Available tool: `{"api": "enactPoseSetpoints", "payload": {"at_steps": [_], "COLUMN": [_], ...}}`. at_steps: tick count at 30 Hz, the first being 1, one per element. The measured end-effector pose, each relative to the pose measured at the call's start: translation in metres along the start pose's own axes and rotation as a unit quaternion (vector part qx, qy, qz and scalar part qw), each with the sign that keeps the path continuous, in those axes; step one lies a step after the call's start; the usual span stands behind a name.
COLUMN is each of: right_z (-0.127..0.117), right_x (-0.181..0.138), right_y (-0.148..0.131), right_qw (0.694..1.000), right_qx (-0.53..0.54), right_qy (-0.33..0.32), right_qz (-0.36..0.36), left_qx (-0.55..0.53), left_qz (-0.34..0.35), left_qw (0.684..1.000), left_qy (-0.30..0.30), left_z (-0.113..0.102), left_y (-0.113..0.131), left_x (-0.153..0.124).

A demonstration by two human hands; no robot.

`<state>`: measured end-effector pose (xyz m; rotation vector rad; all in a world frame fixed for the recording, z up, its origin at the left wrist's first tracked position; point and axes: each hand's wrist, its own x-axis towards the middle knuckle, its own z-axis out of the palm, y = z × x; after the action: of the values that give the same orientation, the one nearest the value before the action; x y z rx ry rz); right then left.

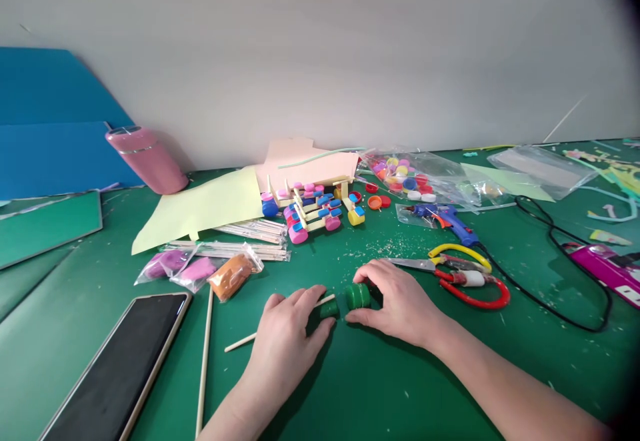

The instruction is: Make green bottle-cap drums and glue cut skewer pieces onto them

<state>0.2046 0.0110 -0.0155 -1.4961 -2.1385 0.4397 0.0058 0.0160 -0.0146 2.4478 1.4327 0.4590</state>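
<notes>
Head view: both hands rest low on the green cutting mat (380,387), meeting near its middle. The right hand (400,301) has thumb & fingers pinched on a stack of dark green plastic bottle caps (358,295), lying on its side, flat faces pointing left-right. The left hand (290,334) curls over a smaller dark green plastic cap (329,308), fingers closed on it, w/ a thin pale wooden skewer (280,324) running under the fingers; whether the skewer passes into the cap can't be told. The skewer's long axis runs from lower left up to the right, roughly in line w/ the cap stack's centre. The two cap pieces sit just beside each other, a narrow gap between; the stack lies right of the left fingertips.

Nearby: red- & yellow-handled scissors (465,274) right of the right hand, a blue glue gun (447,217) beyond, a black phone (120,367) at lower left.
</notes>
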Motion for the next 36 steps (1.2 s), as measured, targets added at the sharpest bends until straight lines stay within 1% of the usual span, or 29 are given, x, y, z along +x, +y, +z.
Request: {"api": "enactPoseSetpoints", "payload": {"at_steps": [7, 10, 14, 16, 20, 24, 28, 36], "right_z": [0.0, -0.002, -0.001, -0.001, -0.001, -0.001, -0.001, -0.003], "right_x": [-0.001, -0.001, -0.002, -0.002, -0.002, -0.002, -0.001, 0.0], "right_y": [0.001, 0.001, 0.002, 0.002, 0.002, 0.002, 0.002, 0.002], "right_qw": [1.0, 0.999, 0.996, 0.995, 0.996, 0.997, 0.997, 0.996], "right_qx": [-0.006, 0.015, 0.031, 0.029, 0.03, 0.036, 0.034, 0.039], "right_qy": [-0.015, -0.026, -0.051, -0.062, -0.062, -0.051, -0.047, -0.063], "right_qz": [0.004, -0.015, -0.062, -0.073, -0.062, -0.042, -0.041, -0.043], "left_qx": [0.056, 0.069, 0.064, 0.061, 0.053, 0.023, -0.003, -0.044], "left_qz": [-0.031, -0.043, -0.056, -0.059, -0.059, -0.029, -0.003, 0.006], "left_qw": [0.995, 0.993, 0.994, 0.994, 0.996, 0.999, 0.999, 0.998], "left_qy": [0.079, 0.086, 0.068, 0.062, 0.045, 0.002, -0.04, -0.052], "left_z": [0.008, 0.008, 0.005, 0.005, 0.003, -0.001, -0.007, -0.011], "left_y": [-0.007, -0.008, -0.007, -0.007, -0.007, -0.008, -0.006, -0.003], "left_x": [-0.001, -0.002, -0.003, -0.004, -0.005, -0.004, -0.003, 0.0]}}
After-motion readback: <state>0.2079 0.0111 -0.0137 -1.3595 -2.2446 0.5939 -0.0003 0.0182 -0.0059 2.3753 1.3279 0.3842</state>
